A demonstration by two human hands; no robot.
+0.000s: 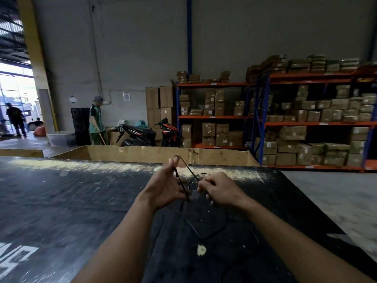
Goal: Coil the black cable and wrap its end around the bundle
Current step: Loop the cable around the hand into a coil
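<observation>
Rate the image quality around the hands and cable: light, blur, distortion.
Head view: dim indoor light, blown-out glare at the doorway far left; wide-angle bending at the edges; black cable barely separates from the dark table; left hand and right hand slightly soft.

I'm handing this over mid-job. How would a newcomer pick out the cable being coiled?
Start at the big black table in the foreground, where both hands meet near its far edge. The cable is the thin black line looped around the left hand and pinched by the right hand, with slack trailing on the table toward the camera. Nothing else there is held.
</observation>
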